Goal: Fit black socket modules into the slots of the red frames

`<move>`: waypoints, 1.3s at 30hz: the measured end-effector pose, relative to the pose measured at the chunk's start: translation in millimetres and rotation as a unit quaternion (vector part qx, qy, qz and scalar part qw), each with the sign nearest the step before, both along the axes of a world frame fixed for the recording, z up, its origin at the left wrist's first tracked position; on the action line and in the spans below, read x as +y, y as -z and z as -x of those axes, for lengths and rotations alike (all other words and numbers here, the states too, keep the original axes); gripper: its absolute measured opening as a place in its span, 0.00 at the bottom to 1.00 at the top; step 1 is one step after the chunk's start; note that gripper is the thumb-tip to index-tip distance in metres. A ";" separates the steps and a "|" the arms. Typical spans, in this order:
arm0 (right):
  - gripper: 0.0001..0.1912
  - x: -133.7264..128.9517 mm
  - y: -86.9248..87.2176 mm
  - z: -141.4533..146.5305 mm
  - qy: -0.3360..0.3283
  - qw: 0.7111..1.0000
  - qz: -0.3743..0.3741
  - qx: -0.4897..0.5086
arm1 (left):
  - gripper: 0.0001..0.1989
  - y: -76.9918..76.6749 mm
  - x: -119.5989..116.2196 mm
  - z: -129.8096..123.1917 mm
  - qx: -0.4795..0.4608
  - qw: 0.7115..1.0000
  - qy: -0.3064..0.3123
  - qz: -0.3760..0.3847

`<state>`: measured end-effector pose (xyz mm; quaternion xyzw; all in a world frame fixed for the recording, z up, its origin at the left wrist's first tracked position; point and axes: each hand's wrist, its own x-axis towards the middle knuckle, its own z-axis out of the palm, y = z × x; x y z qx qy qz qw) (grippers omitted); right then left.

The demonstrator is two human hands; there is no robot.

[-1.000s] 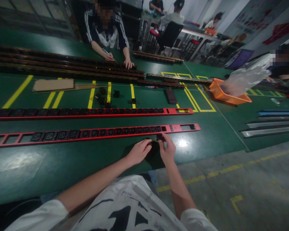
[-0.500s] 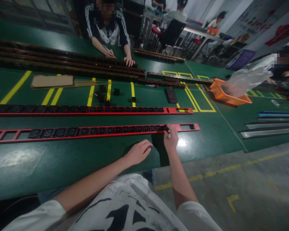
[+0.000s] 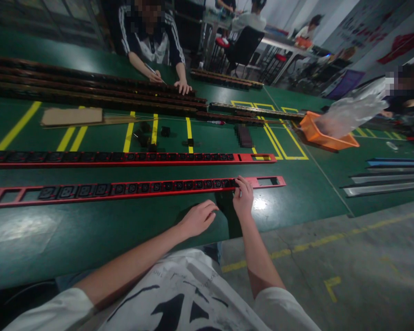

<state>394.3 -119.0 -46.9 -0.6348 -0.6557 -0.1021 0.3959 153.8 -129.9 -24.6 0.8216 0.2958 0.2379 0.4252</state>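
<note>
Across the green table in front of me lies a red power strip housing (image 3: 255,182) with a row of black sockets (image 3: 155,186) set in it. At the right end of that row, the fingers of my right hand (image 3: 243,196) are closed at the last black socket (image 3: 232,182), which they partly hide. My left hand (image 3: 199,217) is lower and to the left, near the table's front edge. Its fingers are loosely bent and partly apart, with nothing visible in them. Empty openings show at both ends of the housing.
A second red housing with sockets (image 3: 246,158) lies behind the first. Beyond are loose black parts (image 3: 165,131), cardboard (image 3: 72,116), long dark strips (image 3: 89,92) and an orange bin (image 3: 331,138). A co-worker's hands (image 3: 182,86) are across the table. Metal profiles (image 3: 382,187) lie right.
The black socket at my right fingers sits lower, more level with the row. My right hand has shifted very slightly left; my left hand has stayed put. The view has shifted a little.
</note>
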 end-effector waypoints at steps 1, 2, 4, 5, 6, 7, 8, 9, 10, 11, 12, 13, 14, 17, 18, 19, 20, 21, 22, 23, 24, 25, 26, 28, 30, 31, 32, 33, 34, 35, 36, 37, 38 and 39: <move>0.17 0.1 0.4 -0.1 0.002 1.000 0.008 0.001 | 0.13 0.3 -0.2 -0.1 0.000 1.000 -0.001 -0.002; 0.17 0.3 0.7 -0.4 0.003 1.000 0.014 0.003 | 0.13 0.5 -0.5 -0.3 0.000 1.000 -0.001 -0.004; 0.18 0.6 0.9 -0.9 -0.001 1.000 0.022 0.004 | 0.13 0.4 -0.9 -0.5 -0.001 1.000 0.000 -0.005; 0.18 0.7 0.8 -1.1 -0.004 1.000 0.024 0.003 | 0.13 0.2 -1.1 -0.5 -0.001 1.000 0.001 -0.004; 0.18 0.8 0.5 -1.2 -0.007 1.000 0.025 0.000 | 0.13 -0.2 -1.1 -0.5 -0.001 1.000 0.001 -0.003; 0.18 0.8 0.1 -1.3 -0.010 1.000 0.025 -0.004 | 0.13 -0.6 -1.1 -0.5 -0.001 1.000 0.001 -0.002; 0.18 0.8 -0.4 -1.2 -0.012 1.000 0.024 -0.009 | 0.13 -1.0 -1.1 -0.5 0.000 1.000 0.002 -0.002; 0.18 0.8 -0.9 -1.1 -0.014 1.000 0.023 -0.014 | 0.13 -1.4 -1.0 -0.4 0.001 1.000 0.002 -0.003; 0.18 0.7 -1.4 -0.9 -0.014 0.999 0.023 -0.017 | 0.13 -1.7 -0.8 -0.3 0.001 1.000 0.003 -0.003; 0.18 0.7 -1.9 -0.8 -0.014 0.999 0.025 -0.020 | 0.13 -1.9 -0.7 -0.3 0.001 1.000 0.003 -0.003; 0.19 0.6 -2.3 -0.6 -0.012 0.999 0.029 -0.021 | 0.13 -2.0 -0.6 -0.3 0.001 1.000 0.004 -0.002; 0.19 0.6 -2.6 -0.4 -0.009 0.999 0.032 -0.022 | 0.13 -2.1 -0.5 -0.3 0.001 1.000 0.005 -0.002; 0.19 0.6 -2.8 -0.3 -0.008 0.999 0.034 -0.023 | 0.13 -2.0 -0.3 -0.3 0.001 1.000 0.005 -0.002; 0.19 1.5 -2.9 -0.7 -0.010 0.999 0.030 -0.032 | 0.13 -1.5 0.0 -0.7 0.003 1.000 0.007 -0.004; 0.19 2.0 -2.7 -1.0 -0.013 0.999 0.027 -0.037 | 0.13 -1.3 0.1 -0.8 0.004 1.000 0.007 -0.004; 0.19 2.6 -2.6 -1.4 -0.014 0.999 0.024 -0.041 | 0.13 -1.2 0.2 -0.9 0.005 1.000 0.006 -0.004; 0.19 3.2 -2.4 -1.8 -0.015 0.999 0.023 -0.046 | 0.14 -1.2 0.3 -1.0 0.005 1.000 0.006 -0.005; 0.19 3.8 -2.1 -2.3 -0.014 0.998 0.021 -0.050 | 0.14 -1.3 0.5 -1.0 0.004 1.000 0.005 -0.005; 0.19 4.3 -1.9 -2.6 -0.013 0.998 0.021 -0.053 | 0.13 -1.4 0.6 -1.0 0.002 1.000 0.005 -0.005; 0.19 4.7 -1.5 -2.9 -0.011 0.998 0.022 -0.056 | 0.13 -1.6 0.7 -0.9 0.000 1.000 0.005 -0.006; 0.19 5.0 -1.2 -3.0 -0.009 0.998 0.025 -0.058 | 0.13 -1.9 0.8 -0.7 -0.002 1.000 0.005 -0.006; 0.19 5.2 -0.8 -3.0 -0.004 0.998 0.028 -0.060 | 0.13 -2.1 0.9 -0.6 -0.004 1.000 0.006 -0.006; 0.18 5.2 -0.3 -2.9 0.003 0.997 0.032 -0.063 | 0.13 -2.3 0.9 -0.5 -0.006 1.000 0.006 -0.005; 0.18 4.9 0.5 -2.4 0.024 0.996 0.040 -0.072 | 0.13 -2.5 0.9 -0.5 -0.006 1.000 0.005 -0.005; 0.18 4.5 1.3 -1.8 0.042 0.995 0.047 -0.081 | 0.13 -2.4 0.9 -0.7 -0.007 1.000 0.006 -0.005; 0.18 4.3 1.7 -1.6 0.048 0.994 0.052 -0.085 | 0.13 -2.1 0.9 -0.9 -0.007 1.000 0.006 -0.005; 0.18 4.1 2.0 -1.5 0.052 0.993 0.056 -0.087 | 0.13 -1.8 0.9 -1.2 -0.007 1.000 0.006 -0.006; 0.18 4.0 2.2 -1.3 0.054 0.993 0.058 -0.088 | 0.13 -1.5 0.9 -1.5 -0.008 1.000 0.006 -0.006; 0.18 3.8 2.3 -1.2 0.055 0.993 0.058 -0.088 | 0.13 -1.1 0.8 -1.7 -0.008 1.000 0.006 -0.007; 0.18 3.7 2.4 -1.2 0.056 0.993 0.058 -0.088 | 0.13 -0.7 0.8 -1.9 -0.008 1.000 0.005 -0.008; 0.18 3.7 2.5 -1.2 0.056 0.993 0.059 -0.088 | 0.13 -0.3 0.8 -2.1 -0.009 1.000 0.005 -0.010; 0.19 3.7 2.5 -1.2 0.056 0.993 0.061 -0.088 | 0.13 0.0 0.9 -2.2 -0.009 1.000 0.005 -0.011; 0.19 3.7 2.6 -1.3 0.056 0.992 0.063 -0.089 | 0.13 0.3 0.9 -2.2 -0.009 1.000 0.004 -0.012; 0.19 3.8 2.7 -1.3 0.057 0.992 0.066 -0.090 | 0.13 0.5 1.0 -2.2 -0.009 1.000 0.005 -0.013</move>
